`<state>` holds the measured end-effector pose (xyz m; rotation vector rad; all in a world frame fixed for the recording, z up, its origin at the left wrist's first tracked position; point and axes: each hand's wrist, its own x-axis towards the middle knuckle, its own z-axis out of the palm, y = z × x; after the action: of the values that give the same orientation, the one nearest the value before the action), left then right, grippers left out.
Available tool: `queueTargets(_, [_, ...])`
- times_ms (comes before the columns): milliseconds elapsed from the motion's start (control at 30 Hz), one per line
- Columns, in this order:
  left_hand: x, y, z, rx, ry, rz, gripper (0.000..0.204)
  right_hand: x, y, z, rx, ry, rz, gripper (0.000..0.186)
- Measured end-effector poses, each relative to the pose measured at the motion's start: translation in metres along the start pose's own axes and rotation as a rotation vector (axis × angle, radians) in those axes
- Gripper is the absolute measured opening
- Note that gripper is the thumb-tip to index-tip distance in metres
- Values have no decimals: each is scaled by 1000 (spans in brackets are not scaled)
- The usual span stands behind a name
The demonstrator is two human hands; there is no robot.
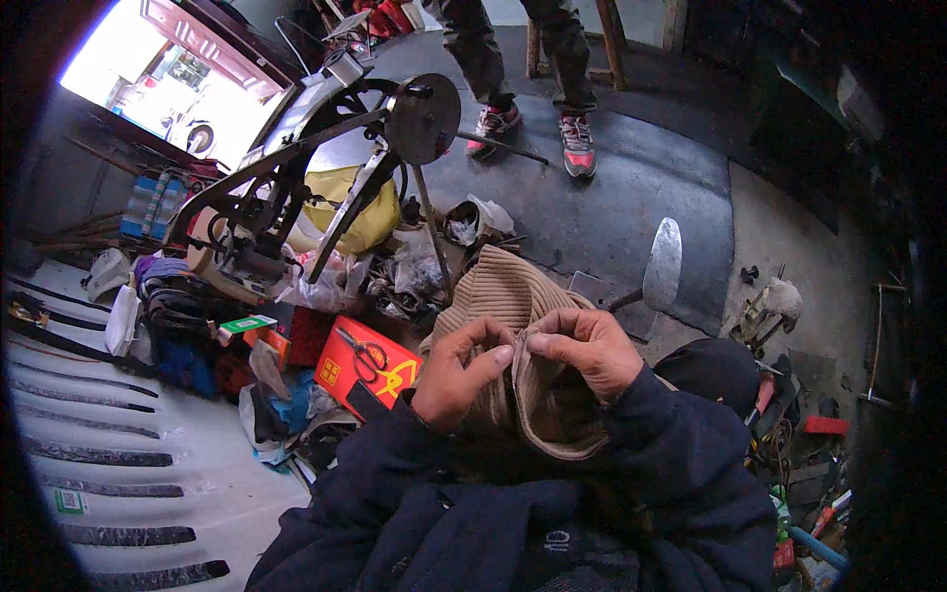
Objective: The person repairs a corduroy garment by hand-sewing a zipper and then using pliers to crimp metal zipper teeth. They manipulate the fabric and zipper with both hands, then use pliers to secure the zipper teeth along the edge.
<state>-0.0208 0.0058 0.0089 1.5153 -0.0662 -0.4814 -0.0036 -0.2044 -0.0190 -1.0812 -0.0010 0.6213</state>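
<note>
A tan corduroy garment (490, 288) with wide ribs lies over my lap, its upper part bunched up in front of me. My left hand (459, 373) is closed, thumb and forefinger pinching the garment's edge. Right beside it, my right hand (589, 350) pinches the same edge between thumb and bent fingers. A thin pale strip, perhaps a zipper, runs down from between the fingertips. Below my right hand the cloth hangs in a curved fold. Whether a small part sits between the fingertips is hidden.
A black hand-cranked sewing machine (261, 212) with a round wheel (422, 118) stands front left. Scissors (363, 355) lie on a red box (340, 380) beside my left arm. Another person's legs (567, 59) stand ahead on a dark mat (631, 178). Tools clutter the right.
</note>
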Motion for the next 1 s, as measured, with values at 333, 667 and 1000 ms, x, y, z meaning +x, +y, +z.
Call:
queueTargets(333, [8,5,-3,109,-55,8,14,0,-2,1,5,-8,-8,12])
queueTargets(667, [11,2,1,1,-45,-19,9,1,3,-1,-21,-7,-24,13])
queueTargets(1000, [10,0,0,-87,-40,-73,12,0,0,0,-33,0,-6,14])
